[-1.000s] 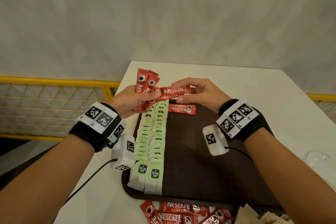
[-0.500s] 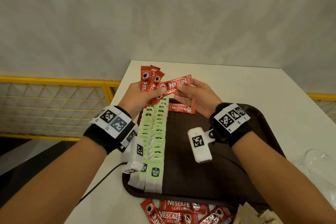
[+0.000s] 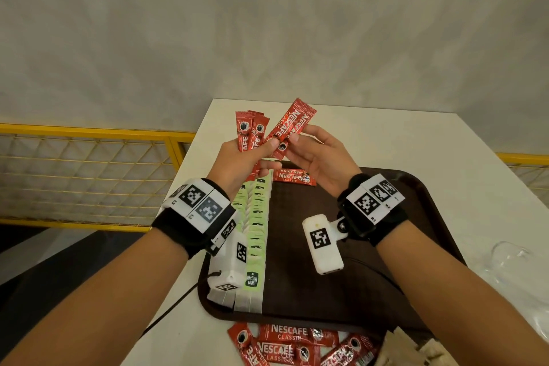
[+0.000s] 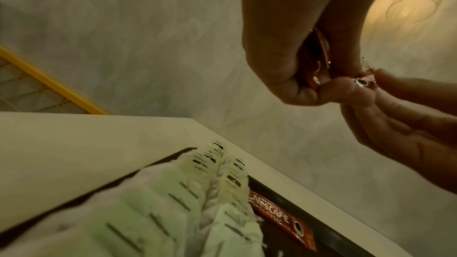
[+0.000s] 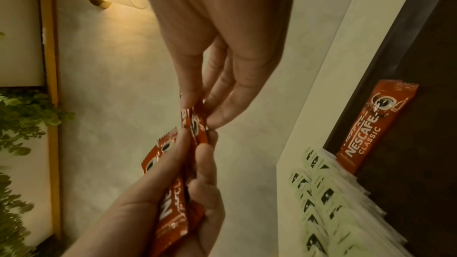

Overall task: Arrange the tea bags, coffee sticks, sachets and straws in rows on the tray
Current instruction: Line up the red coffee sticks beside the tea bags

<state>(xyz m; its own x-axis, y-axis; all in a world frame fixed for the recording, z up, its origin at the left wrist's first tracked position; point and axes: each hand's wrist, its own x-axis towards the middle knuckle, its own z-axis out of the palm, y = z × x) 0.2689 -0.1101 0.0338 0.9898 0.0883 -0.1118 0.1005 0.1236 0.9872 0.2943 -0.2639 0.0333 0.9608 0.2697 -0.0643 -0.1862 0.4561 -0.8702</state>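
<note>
One coffee stick (image 3: 289,128) is pinched by the right hand (image 3: 319,159); the left hand (image 3: 237,162) clutches the bundle (image 3: 251,131) above the tray's (image 3: 416,246) far edge. Next, I reckon: lay it beside the placed stick (image 3: 294,178).

Coffee sticks (image 3: 297,339) read "NESCAFE CLASSIC"; the tea bag tag (image 3: 252,279) seemingly "McCoy teas".

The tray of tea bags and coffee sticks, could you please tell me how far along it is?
Done: two rows of tea bags fill the left side of the tray, and one coffee stick lies at its far edge. In hand: the left hand grips a bunch of sticks while the right hand pinches one stick. Left: loose sticks on the table; no straws visible.
</note>
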